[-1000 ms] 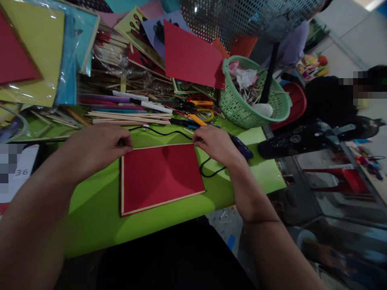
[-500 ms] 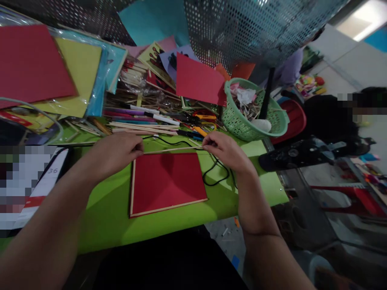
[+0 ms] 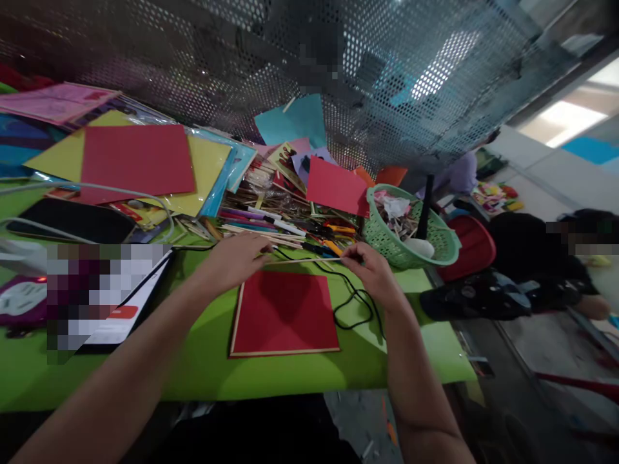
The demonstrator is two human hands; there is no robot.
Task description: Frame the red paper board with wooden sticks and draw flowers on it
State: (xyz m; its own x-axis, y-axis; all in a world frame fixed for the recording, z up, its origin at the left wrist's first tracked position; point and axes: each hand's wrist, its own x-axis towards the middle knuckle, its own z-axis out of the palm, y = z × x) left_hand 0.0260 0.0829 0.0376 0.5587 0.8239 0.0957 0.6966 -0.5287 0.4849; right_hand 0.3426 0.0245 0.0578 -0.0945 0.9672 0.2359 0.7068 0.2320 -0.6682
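Note:
A thin wooden stick (image 3: 304, 260) stretches level between my two hands, just beyond the far edge of a red square board (image 3: 290, 316). My left hand (image 3: 242, 261) pinches its left end, and my right hand (image 3: 366, 265) pinches the right end. Pale wooden strips run along the board's left and near edges. The board lies flat on the green tabletop (image 3: 193, 374). A black cord (image 3: 358, 303) curls to the right of the board, passing behind the stick.
Behind my hands lie pens (image 3: 283, 225), loose sticks and a red paper sheet (image 3: 336, 183). A green basket (image 3: 387, 238) of scraps stands back right. Left are a tablet (image 3: 145, 303) and a black phone (image 3: 72, 220). A person (image 3: 527, 258) is at the far right.
The view has tilted up and shifted left, so things appear lower and further right. Both hands still hold the stick at the board's far edge.

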